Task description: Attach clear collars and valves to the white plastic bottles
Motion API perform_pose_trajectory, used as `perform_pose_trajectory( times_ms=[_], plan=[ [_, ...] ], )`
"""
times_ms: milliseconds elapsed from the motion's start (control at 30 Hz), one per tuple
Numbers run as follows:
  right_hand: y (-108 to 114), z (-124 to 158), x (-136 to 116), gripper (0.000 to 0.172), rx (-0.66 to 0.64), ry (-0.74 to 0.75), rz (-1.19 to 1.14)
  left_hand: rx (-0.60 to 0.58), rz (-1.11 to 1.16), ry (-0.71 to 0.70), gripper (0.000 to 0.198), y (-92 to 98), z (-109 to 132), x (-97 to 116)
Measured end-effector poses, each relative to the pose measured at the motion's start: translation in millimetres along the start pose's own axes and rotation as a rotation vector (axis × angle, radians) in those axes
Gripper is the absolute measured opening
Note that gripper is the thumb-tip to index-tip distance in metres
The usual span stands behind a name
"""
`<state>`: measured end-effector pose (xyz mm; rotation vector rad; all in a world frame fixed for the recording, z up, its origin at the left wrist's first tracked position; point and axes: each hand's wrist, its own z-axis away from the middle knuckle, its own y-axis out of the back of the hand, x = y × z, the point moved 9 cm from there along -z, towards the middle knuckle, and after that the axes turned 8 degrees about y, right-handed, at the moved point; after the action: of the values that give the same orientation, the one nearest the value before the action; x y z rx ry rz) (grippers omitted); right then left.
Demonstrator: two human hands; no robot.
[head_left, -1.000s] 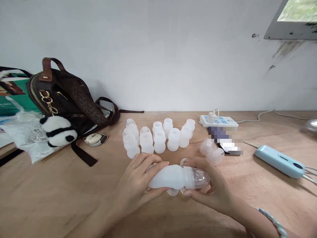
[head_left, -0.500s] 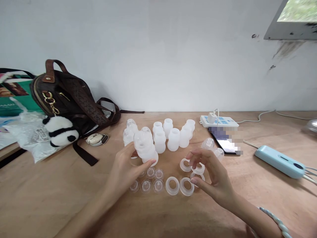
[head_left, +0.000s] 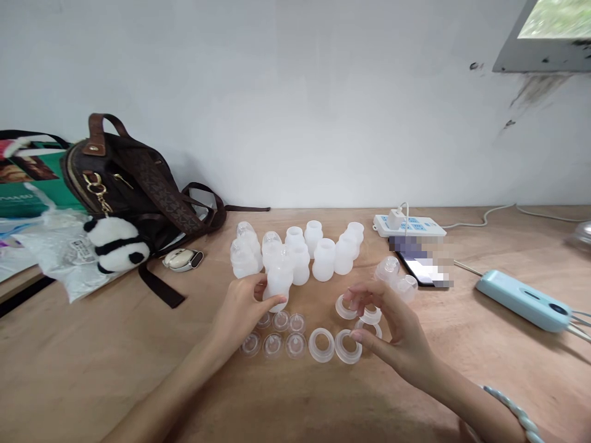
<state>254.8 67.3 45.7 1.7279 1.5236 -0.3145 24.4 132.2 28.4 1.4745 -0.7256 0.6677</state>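
Note:
My left hand [head_left: 247, 307] is closed around a small white feeding bottle [head_left: 279, 280] with a clear domed top, held about upright. Behind it stand several capped bottles [head_left: 244, 261] and, further right, several uncapped bottles [head_left: 324, 259]. Clear silicone teats [head_left: 273, 346] lie in rows just in front of the left hand. My right hand [head_left: 392, 323] hovers over translucent collar rings [head_left: 348, 347], thumb and fingers apart, with nothing visible between them. Clear dome caps [head_left: 386, 269] sit beyond the right hand.
A dark backpack [head_left: 133, 178] with a panda charm [head_left: 120, 245] and a plastic bag [head_left: 64, 252] stand at left, near a computer mouse [head_left: 182, 259]. To the right are a power strip [head_left: 427, 226], a phone [head_left: 422, 267] and a light-blue device [head_left: 521, 300].
The bottle in my left hand has gone from tilted to about upright, shifting slightly right and down. My right hand has barely moved and stays open.

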Motion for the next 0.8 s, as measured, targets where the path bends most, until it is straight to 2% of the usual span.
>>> perform_pose_trajectory(
  times_ms=[300,633,800],
  plan=[
    [-3,1,3,0.030,-0.046,-0.051,0.026,-0.055,0.078,0.062,0.021,-0.2,-1,-4],
    [-4,1,3,0.027,-0.052,-0.030,0.043,-0.086,-0.375,0.045,0.026,-7.5,-4,-11],
    [-4,1,2,0.026,-0.042,-0.013,0.044,-0.073,-0.420,0.045,0.028,6.4,2,-2]
  ],
)
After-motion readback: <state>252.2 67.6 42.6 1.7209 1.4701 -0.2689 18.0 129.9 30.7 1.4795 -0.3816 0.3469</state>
